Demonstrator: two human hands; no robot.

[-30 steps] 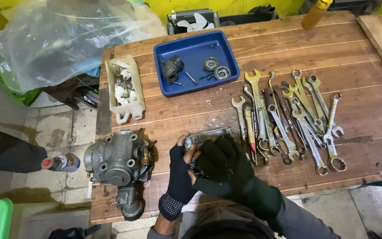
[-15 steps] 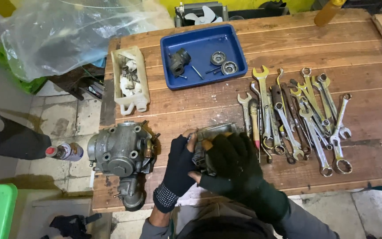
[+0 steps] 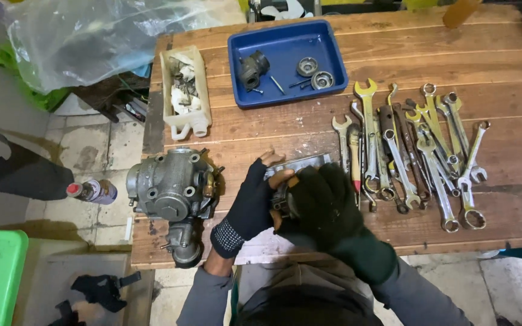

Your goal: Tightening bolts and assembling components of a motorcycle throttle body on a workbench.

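While we look down at the wooden workbench (image 3: 502, 54), both our hands meet over a small grey metal part (image 3: 297, 166) lying near the front edge, just left of the wrenches. Our left hand (image 3: 250, 202), in a dark fingerless glove, has its bare fingertips curled onto the part's left end. Our right hand (image 3: 324, 202), in a full dark glove, covers the part's near side with its fingers closed over it, so most of the part is hidden. To the left of our hands sits a grey metal pump-like housing (image 3: 173, 187), overhanging the bench corner, close to the left hand but apart from it. A row of spanners (image 3: 418, 151) lies spread on the right. Further back stand a blue tray (image 3: 255, 96) with a few small parts in it and a white plastic container (image 3: 183, 121) holding bits of hardware
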